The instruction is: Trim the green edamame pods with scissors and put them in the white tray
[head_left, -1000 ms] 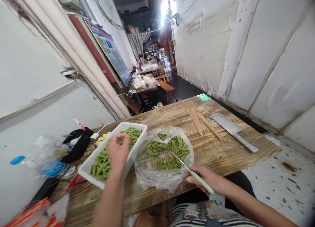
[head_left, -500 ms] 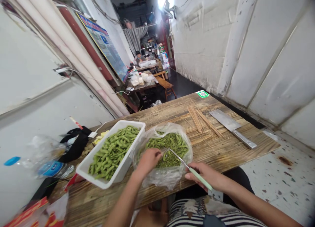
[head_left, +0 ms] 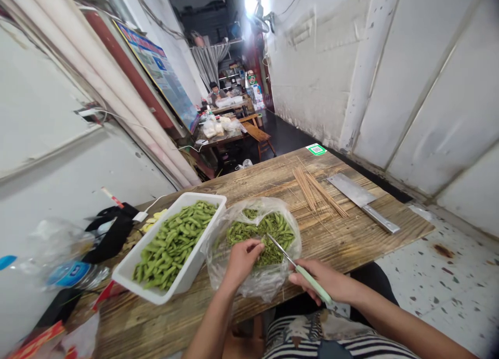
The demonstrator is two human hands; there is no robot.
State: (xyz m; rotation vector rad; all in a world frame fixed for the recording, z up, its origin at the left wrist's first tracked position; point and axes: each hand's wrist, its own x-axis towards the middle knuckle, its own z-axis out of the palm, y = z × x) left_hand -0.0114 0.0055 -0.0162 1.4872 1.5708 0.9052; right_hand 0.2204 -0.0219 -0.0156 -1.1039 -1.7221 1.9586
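My left hand point(head_left: 245, 257) is over the clear plastic bag point(head_left: 218, 268), its thumb and fingers pinched on a green soybean pod point(head_left: 262, 241) that is mostly hidden. From the right, my right hand point(head_left: 322, 278) grips scissors point(head_left: 312, 283) with a pale green handle. Their slim metal tip points into the bag, close to my left fingertips. Inside the open bag lie green pods point(head_left: 286, 226) and many small trimmings point(head_left: 268, 256). Left of it, a white plastic tub point(head_left: 183, 281) is filled with soybean pods point(head_left: 175, 244).
Thin wooden skewers point(head_left: 312, 190) and a cleaver point(head_left: 356, 195) lie on the wooden table point(head_left: 331, 250) to the right. A water bottle point(head_left: 74, 275) and a black bag point(head_left: 117, 224) are at the left. Farther back, a person point(head_left: 215, 93) sits at another table.
My left hand has moved slightly right, nearer the scissors' tip, and a pod now shows at its fingertips. The whole view has shifted a little.
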